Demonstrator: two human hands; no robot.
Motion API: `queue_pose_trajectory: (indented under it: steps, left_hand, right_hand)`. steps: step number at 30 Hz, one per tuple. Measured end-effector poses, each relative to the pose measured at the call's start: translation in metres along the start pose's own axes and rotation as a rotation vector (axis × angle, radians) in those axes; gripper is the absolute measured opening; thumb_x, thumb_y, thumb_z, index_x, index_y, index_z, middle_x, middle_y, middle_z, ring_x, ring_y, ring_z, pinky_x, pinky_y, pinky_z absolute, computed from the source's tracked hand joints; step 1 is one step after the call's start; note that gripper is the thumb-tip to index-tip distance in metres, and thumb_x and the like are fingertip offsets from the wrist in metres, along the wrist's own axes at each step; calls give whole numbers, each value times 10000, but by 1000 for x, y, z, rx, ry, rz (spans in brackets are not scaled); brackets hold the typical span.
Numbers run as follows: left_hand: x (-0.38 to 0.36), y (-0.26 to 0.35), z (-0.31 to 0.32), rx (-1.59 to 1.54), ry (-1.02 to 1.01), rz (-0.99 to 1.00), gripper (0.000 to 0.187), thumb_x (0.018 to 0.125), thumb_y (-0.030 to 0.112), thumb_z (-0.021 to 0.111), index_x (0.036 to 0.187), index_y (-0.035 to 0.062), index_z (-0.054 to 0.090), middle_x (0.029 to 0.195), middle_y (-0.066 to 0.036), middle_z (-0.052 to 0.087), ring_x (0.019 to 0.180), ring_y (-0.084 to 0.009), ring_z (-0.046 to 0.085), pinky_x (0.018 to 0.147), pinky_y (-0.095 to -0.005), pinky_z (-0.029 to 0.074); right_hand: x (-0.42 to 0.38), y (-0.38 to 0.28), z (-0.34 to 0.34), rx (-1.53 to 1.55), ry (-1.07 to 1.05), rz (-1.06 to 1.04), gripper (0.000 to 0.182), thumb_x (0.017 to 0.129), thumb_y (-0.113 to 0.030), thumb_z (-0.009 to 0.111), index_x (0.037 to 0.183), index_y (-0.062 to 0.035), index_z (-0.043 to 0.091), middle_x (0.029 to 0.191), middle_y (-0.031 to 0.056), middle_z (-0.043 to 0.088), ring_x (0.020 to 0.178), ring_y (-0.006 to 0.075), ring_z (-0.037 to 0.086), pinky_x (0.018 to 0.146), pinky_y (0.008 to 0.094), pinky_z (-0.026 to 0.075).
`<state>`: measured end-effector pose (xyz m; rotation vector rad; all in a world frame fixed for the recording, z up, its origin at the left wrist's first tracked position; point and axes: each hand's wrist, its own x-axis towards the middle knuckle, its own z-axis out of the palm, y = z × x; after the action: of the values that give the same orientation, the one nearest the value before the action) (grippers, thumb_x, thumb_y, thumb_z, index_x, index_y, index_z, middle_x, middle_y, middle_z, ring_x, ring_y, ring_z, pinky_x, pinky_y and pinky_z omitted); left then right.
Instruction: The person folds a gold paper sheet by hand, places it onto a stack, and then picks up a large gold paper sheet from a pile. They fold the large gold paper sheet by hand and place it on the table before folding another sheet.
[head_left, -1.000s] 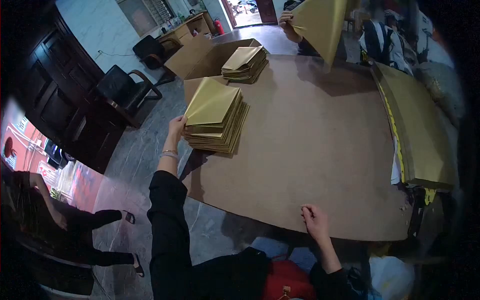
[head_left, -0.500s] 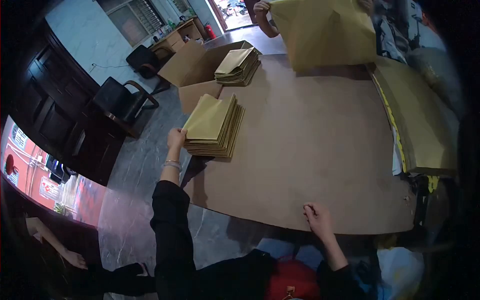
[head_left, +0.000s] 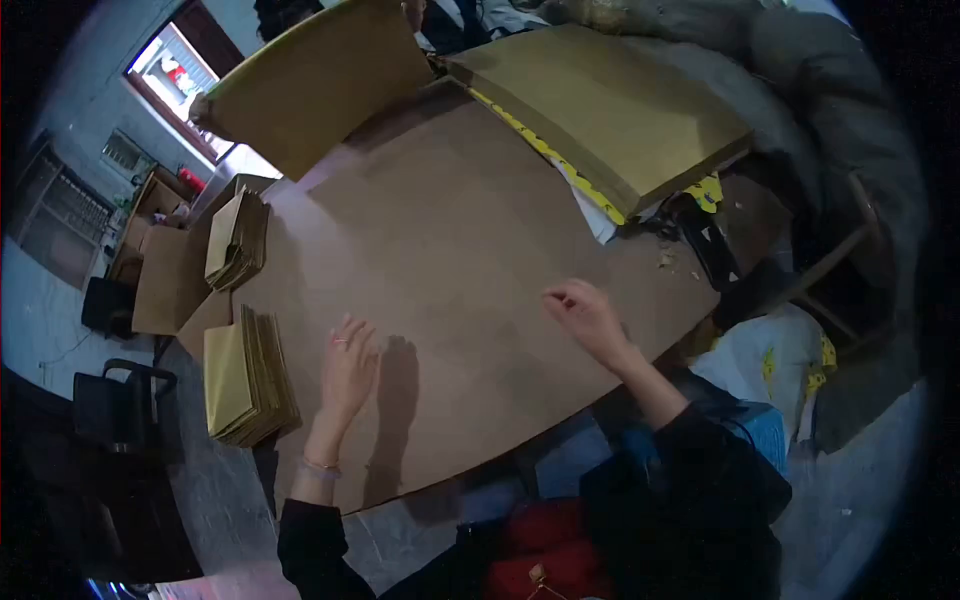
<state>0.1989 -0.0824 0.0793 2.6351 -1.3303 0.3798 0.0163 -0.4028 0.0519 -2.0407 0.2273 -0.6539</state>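
Observation:
My left hand (head_left: 350, 368) is raised over the brown tabletop (head_left: 450, 240), fingers apart and holding nothing. To its left, at the table's edge, stands a stack of folded yellow-brown paper (head_left: 236, 385). Behind that stack sits another folded one (head_left: 237, 240). My right hand (head_left: 585, 318) hovers above the right part of the tabletop, its fingers curled together; whether anything small is between them is hidden. Across the table, a co-worker's hands hold up a large yellow-brown sheet (head_left: 320, 80).
A thick pile of large flat sheets (head_left: 610, 110) lies at the back right, over yellow-printed wrapping. An open cardboard box (head_left: 165, 280) is beyond the left edge, near black chairs (head_left: 120, 410). A white bag (head_left: 775, 350) is at the right.
The view has swung to the right. My left hand has let go of the near folded stack and is over the table. The co-worker's large sheet is tilted differently.

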Motion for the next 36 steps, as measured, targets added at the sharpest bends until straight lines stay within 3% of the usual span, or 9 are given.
queue_pose_trajectory:
  steps: [4,11,13,15,17,19,22,31,36]
  left_hand:
    - [110,96,34,-310,-120,382,321,841,149,611,1143,48,573,1295,-106,506,1268,-264,412,1064,-422,321]
    - [311,205,65,-348,-160,647,403,852,214,613,1215,65,521,1323,-94,475,1253,-274,415,1024,-392,369]
    - [344,224,74,-404,-276,691,435,828,200,632,1227,76,513,1295,-82,495,1233,-288,426,1004,-393,384]
    - [365,233,86,-401,-156,745,526,775,163,678,1261,86,492,1297,-66,497,1236,-290,419,986,-394,398]
    - [386,236,97,-505,-384,833,614,728,129,718,1290,87,474,1329,-61,478,1256,-287,397,983,-395,399]
    - [389,246,66,-368,-509,824,598,724,90,725,1273,46,491,1338,-92,471,1225,-253,449,950,-374,432]
    - [400,238,95,-642,-730,663,504,743,58,710,1210,-11,533,1324,-111,486,1167,-225,509,915,-347,464]
    - [405,229,112,-792,-652,664,445,790,138,708,1175,-31,559,1312,-109,506,1071,-203,574,840,-323,501]
    - [402,225,117,-1043,-688,513,355,863,241,641,1114,-8,612,1103,-95,637,958,-143,599,790,-290,496]
  right_hand:
    - [65,65,-94,-215,354,-69,177,818,-114,645,985,-55,638,939,109,624,825,269,587,715,344,469]
    - [114,114,-199,-713,-142,-240,458,774,-213,685,1208,-139,559,1259,43,551,1121,250,529,970,377,391]
    - [116,119,-204,-743,-175,-259,441,780,-217,678,1200,-143,565,1247,41,560,1114,242,533,965,377,393]
    - [119,123,-208,-777,-199,-311,395,797,-232,657,1178,-158,584,1198,30,591,1078,221,554,936,369,410]
    - [122,123,-212,-777,-205,-329,374,797,-237,657,1159,-160,597,1171,20,606,1049,218,569,906,367,427]
    - [130,129,-213,-705,-179,-391,292,801,-244,654,1078,-152,645,1104,3,641,973,211,606,815,356,469]
    - [132,127,-215,-708,-182,-455,245,797,-234,659,1022,-139,668,1068,15,654,948,209,615,788,356,479]
    - [136,140,-210,-483,-45,-202,145,828,-154,649,930,-53,667,920,95,665,854,268,627,719,355,497]
    - [136,134,-212,-356,-2,10,187,826,-163,666,942,-17,649,855,114,657,759,236,631,671,322,497]
